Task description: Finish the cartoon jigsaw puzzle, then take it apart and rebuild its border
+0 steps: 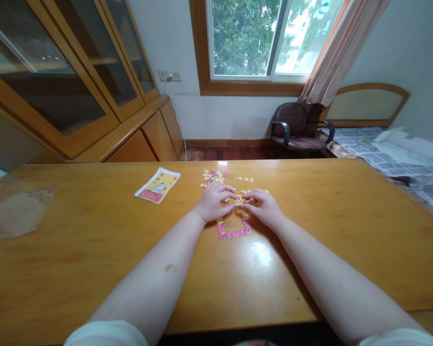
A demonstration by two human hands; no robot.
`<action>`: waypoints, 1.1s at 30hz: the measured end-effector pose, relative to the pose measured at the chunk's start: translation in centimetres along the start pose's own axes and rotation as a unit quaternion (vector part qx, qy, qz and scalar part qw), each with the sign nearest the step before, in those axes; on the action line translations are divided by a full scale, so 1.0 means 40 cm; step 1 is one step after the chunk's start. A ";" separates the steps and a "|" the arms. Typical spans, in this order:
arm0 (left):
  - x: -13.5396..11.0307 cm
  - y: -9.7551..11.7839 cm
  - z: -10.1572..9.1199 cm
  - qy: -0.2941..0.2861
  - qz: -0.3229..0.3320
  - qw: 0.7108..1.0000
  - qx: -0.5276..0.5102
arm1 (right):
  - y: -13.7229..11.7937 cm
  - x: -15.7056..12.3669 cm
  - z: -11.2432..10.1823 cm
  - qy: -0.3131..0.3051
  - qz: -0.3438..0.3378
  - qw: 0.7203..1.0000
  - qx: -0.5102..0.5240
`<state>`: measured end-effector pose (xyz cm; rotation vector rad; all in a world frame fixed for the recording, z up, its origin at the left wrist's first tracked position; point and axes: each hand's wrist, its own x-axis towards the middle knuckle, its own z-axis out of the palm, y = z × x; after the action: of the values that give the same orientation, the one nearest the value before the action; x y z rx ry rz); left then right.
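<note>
A partly built jigsaw frame with a pink lower edge lies on the wooden table. My left hand and my right hand rest at its top edge, fingertips pinched together on small yellow puzzle pieces between them. Both hands have curled fingers. A heap of loose pink and yellow pieces lies just beyond my left hand, with a few more pieces to its right.
A picture card lies to the left of the pieces. A clear plastic bag sits at the table's left end. Beyond the table stand a wooden glass-door cabinet, an office chair and a bed.
</note>
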<state>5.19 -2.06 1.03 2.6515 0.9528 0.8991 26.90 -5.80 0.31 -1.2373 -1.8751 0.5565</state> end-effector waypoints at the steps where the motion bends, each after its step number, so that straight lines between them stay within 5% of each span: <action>1: -0.001 0.000 0.001 0.003 0.002 1.000 0.000 | -0.002 0.000 0.000 -0.002 -0.008 1.000 -0.005; 19: -0.006 -0.005 0.014 -0.101 -0.022 0.995 0.006 | 0.024 0.001 -0.001 -0.108 0.024 0.985 -0.130; 33: -0.008 -0.011 0.015 -0.156 -0.036 0.987 0.003 | 0.021 -0.003 0.004 -0.117 0.040 0.983 -0.134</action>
<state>5.14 -1.92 0.24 2.6367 0.9640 0.4465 27.27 -5.53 -0.45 -1.4804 -2.1583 0.5240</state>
